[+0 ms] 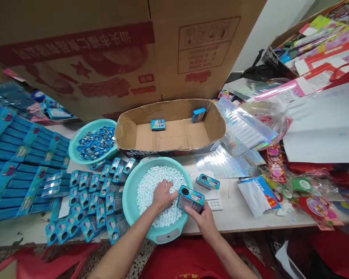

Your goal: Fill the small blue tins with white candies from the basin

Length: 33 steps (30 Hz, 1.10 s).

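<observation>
My left hand (163, 194) is down in a turquoise basin (128, 197), its fingers curled into small white pellets (167, 176) that partly hide the fingertips. At the basin's right rim, my right hand (203, 221) grips a blue printed box (191, 199) tilted toward me, with a dark round hole at one end of its top face. Just behind that hand, another blue box (208, 181) lies on a pale box or device. Left of the basin stand several similar blue boxes (94, 182) in rows, many with round holes showing.
Behind the basin is a low cardboard tray (174, 141) with two blue boxes inside. A smaller turquoise bowl (72, 149) holds blue and silver caps. Stacked blue packs (23, 151) fill the left side. Shiny sheets (238, 131) and packaging lie right; a big carton (119, 58) stands behind.
</observation>
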Each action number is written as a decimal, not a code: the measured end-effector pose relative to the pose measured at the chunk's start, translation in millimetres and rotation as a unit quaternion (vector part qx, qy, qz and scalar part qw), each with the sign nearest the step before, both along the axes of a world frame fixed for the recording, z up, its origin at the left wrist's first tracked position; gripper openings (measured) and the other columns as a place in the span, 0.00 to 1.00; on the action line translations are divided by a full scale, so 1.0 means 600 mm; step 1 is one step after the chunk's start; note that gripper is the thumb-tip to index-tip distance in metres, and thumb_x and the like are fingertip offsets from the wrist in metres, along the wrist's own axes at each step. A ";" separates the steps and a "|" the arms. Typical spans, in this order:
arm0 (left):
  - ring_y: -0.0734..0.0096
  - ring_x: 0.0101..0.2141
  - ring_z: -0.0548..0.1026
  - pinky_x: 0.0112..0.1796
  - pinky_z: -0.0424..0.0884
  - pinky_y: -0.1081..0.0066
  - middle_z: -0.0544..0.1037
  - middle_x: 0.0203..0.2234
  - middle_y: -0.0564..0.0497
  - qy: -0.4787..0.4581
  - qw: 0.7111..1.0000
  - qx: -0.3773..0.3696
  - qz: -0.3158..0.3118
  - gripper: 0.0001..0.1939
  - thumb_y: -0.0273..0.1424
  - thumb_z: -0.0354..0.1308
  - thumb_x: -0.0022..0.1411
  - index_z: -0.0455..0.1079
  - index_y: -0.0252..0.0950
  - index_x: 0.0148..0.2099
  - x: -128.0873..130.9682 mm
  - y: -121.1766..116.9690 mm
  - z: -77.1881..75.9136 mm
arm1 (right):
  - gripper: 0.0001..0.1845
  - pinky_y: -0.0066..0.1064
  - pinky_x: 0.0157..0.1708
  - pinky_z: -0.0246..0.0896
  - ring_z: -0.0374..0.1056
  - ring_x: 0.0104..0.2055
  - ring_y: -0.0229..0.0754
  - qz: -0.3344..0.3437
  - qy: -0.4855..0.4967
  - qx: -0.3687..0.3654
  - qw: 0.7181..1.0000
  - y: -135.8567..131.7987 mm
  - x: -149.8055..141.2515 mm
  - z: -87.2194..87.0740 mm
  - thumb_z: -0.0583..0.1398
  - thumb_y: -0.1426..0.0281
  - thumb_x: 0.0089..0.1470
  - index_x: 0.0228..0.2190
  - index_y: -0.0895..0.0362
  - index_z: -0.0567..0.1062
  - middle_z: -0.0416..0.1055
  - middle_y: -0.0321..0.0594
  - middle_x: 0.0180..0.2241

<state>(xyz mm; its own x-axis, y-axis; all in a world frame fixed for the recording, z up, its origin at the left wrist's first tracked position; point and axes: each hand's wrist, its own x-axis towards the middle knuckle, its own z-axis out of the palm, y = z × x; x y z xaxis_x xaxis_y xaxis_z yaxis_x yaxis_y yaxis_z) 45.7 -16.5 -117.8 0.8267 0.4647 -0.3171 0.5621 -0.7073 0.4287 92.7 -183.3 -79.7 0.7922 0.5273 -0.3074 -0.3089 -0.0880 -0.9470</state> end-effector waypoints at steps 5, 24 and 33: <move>0.64 0.32 0.69 0.37 0.63 0.69 0.70 0.25 0.52 -0.117 0.959 -0.173 0.192 0.05 0.34 0.60 0.45 0.69 0.39 0.27 -0.055 0.008 0.002 | 0.24 0.40 0.42 0.66 0.71 0.39 0.49 0.005 -0.023 -0.037 0.999 0.014 0.009 0.024 0.66 0.57 0.42 0.39 0.57 0.70 0.75 0.43 0.36; 0.73 0.21 0.71 0.24 0.66 0.73 0.69 0.20 0.55 -0.454 0.604 -0.526 0.391 0.12 0.38 0.59 0.50 0.64 0.34 0.28 -0.011 0.017 0.160 | 0.16 0.36 0.40 0.62 0.68 0.41 0.46 0.191 -0.327 -0.108 0.919 0.093 -0.007 0.039 0.64 0.72 0.44 0.38 0.53 0.71 0.71 0.39 0.37; 0.77 0.16 0.67 0.19 0.63 0.76 0.68 0.17 0.58 -0.424 0.606 -0.525 0.421 0.14 0.37 0.63 0.48 0.61 0.35 0.28 -0.004 0.026 0.166 | 0.17 0.36 0.39 0.62 0.69 0.41 0.47 0.201 -0.332 -0.122 0.914 0.091 0.006 0.043 0.66 0.71 0.43 0.38 0.53 0.72 0.73 0.39 0.37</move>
<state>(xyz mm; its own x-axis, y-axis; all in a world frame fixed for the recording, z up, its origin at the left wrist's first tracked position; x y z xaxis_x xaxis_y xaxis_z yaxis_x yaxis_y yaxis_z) 43.2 -0.6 -18.4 0.5087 0.7452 -0.4312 -0.2020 0.5901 0.7816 96.4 -128.7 -54.0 0.6052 0.7958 0.0223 0.4292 -0.3026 -0.8510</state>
